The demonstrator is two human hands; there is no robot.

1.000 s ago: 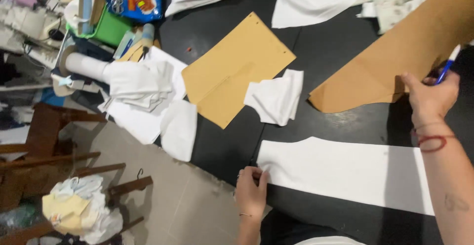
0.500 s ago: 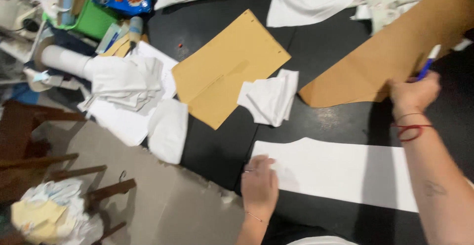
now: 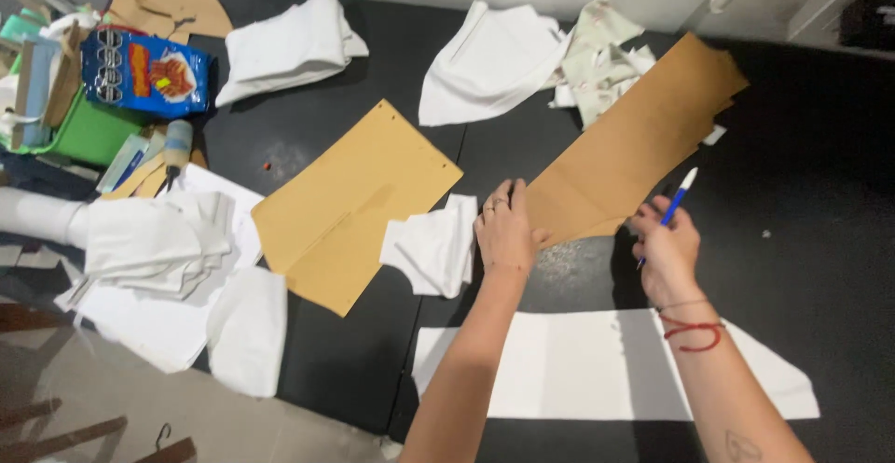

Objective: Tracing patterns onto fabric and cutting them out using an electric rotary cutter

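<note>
Cardboard pattern piece, long and brown, lay slanted across the black counter, running from its lower end at the counter's middle up toward two o'clock. Your left hand rested flat and unclenched on that lower end, pinning it. Your right hand, just at three o'clock of the left, was clenched around a blue pen beside the piece's lower edge.

It looked light, thin and fairly stiff, likely to slide on the smooth top and crease if bent, so pressing it flat near the end, as you did, seemed the sound hold.

I counted two large brown pattern pieces, this one and a paler rectangular sheet at nine o'clock of your left hand. One long white cut panel lay at six o'clock, under your forearms, and one small folded white scrap sat just left of your left hand.
</note>
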